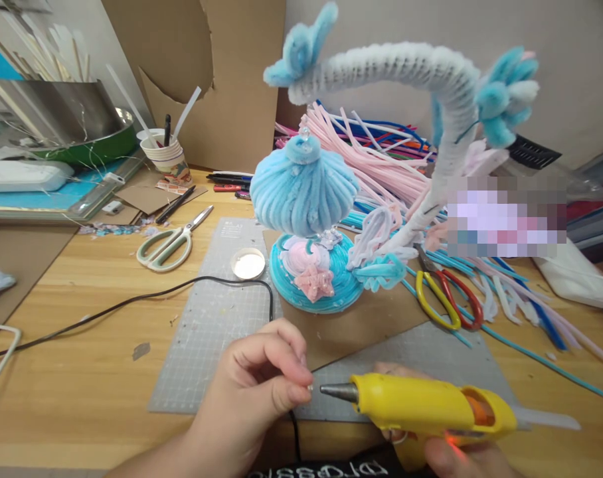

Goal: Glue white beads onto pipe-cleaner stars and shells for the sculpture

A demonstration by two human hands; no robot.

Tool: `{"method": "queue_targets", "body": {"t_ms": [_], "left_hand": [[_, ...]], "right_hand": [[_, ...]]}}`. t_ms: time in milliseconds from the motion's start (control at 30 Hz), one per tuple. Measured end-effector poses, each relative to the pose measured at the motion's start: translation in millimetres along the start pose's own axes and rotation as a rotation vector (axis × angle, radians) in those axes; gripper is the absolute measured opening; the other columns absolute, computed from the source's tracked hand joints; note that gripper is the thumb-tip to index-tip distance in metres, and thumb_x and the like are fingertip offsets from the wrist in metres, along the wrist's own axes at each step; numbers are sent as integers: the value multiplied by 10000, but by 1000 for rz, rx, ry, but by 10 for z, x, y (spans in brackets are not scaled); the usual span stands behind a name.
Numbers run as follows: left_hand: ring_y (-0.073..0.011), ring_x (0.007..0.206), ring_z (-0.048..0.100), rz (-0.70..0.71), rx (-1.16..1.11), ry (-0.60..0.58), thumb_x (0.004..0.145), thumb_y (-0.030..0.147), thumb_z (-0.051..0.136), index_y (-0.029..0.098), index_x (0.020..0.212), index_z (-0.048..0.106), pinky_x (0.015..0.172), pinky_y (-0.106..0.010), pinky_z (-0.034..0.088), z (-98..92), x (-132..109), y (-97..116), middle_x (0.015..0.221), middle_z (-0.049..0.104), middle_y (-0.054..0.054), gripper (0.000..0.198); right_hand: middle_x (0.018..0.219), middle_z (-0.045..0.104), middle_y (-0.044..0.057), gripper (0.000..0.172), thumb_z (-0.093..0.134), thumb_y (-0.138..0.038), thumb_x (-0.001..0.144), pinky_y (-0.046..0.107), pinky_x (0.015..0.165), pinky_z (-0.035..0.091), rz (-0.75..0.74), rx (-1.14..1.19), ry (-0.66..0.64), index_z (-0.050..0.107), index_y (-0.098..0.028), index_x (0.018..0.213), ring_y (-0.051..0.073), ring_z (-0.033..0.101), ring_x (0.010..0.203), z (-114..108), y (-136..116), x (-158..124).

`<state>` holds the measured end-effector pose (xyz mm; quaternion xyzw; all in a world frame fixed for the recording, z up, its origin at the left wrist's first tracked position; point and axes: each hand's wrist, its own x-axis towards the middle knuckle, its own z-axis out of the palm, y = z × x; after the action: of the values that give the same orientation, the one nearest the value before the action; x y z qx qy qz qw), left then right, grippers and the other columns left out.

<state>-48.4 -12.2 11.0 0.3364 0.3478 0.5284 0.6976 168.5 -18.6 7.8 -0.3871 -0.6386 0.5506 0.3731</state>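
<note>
My left hand pinches a tiny clear bead between thumb and fingertips. Its fingers are closed. Just right of the bead, a small gap away, is the metal nozzle of a yellow glue gun, held in my right hand; the gun hides part of that hand. A glue stick pokes from the gun's back end. Beyond my hands stands a pipe-cleaner lamp with a blue shell shade, a round blue base bearing a pink star, and a white curved arm.
Green-handled scissors and a small white dish lie left of the base. Red-and-yellow-handled pliers and pipe cleaners lie right. A black cable crosses the table and grey cutting mat. Paper cups stand behind.
</note>
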Motion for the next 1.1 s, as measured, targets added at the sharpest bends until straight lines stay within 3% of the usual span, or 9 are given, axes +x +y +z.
{"method": "queue_targets", "body": {"t_ms": [400,533,667,767,967,1100], "left_hand": [[-85,643,446,-7,36,29,655,287,826,273,650,741,596,-218,331,-17,12,-27,753,495,32,86],[-97,656,461,17,61,44,635,278,835,251,627,735,606,-230,342,-12,26,-23,756,518,21,104],[-111,643,464,83,27,230,518,302,885,195,569,712,575,-240,356,-22,81,9,748,557,-2,210],[-100,646,465,140,0,386,506,319,887,196,614,718,592,-220,377,-53,144,27,726,568,10,236],[-77,559,458,151,-18,492,516,326,882,169,710,731,541,-194,375,-88,211,32,621,587,25,291],[-74,521,444,169,-2,495,520,308,881,163,717,731,510,-195,367,-89,204,24,593,587,31,287]], "right_hand": [[719,631,15,356,567,-651,779,307,631,513,55,155,-21,696,-320,809,198,595,648,21,37,-110],[753,655,28,350,597,-595,797,312,685,493,156,296,77,706,-262,790,187,576,682,5,135,-232],[680,597,11,422,564,-622,794,267,552,405,295,406,109,644,-211,747,146,479,572,-101,135,-226],[657,583,10,356,493,-484,881,244,500,366,435,413,53,651,-170,822,108,459,496,-218,129,-165],[799,687,78,324,494,-450,863,274,498,464,563,190,-20,627,-156,894,143,603,535,-334,167,-102],[573,645,29,388,550,-489,858,260,455,414,506,-220,28,649,-169,662,162,587,491,-426,73,-96]]}}
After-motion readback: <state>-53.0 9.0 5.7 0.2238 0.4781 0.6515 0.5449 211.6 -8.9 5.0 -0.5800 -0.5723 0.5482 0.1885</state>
